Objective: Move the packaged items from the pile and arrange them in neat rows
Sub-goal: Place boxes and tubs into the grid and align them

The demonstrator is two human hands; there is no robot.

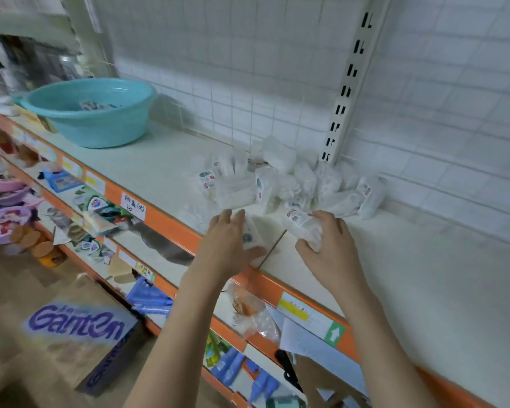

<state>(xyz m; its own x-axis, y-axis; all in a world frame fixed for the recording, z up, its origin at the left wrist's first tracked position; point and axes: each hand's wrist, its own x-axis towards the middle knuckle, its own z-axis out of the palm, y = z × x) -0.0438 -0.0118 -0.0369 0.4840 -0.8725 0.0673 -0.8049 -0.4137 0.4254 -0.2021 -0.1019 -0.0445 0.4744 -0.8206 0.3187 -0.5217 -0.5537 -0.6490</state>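
Near the shelf's (147, 169) front edge, the left hand (228, 241) and right hand (330, 245) each grip a white packet (252, 232). The blurred pile (292, 181) sits against the shelf's back edge, labels unreadable

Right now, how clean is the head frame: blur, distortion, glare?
Head view: motion blur smears the pile of white plastic-wrapped packages and the turquoise plastic basin; labels unreadable. Wide-angle bending curves the orange-edged shelf. Lighting flat, no harsh glare. Left hand and right hand each hold a package, fairly sharp.
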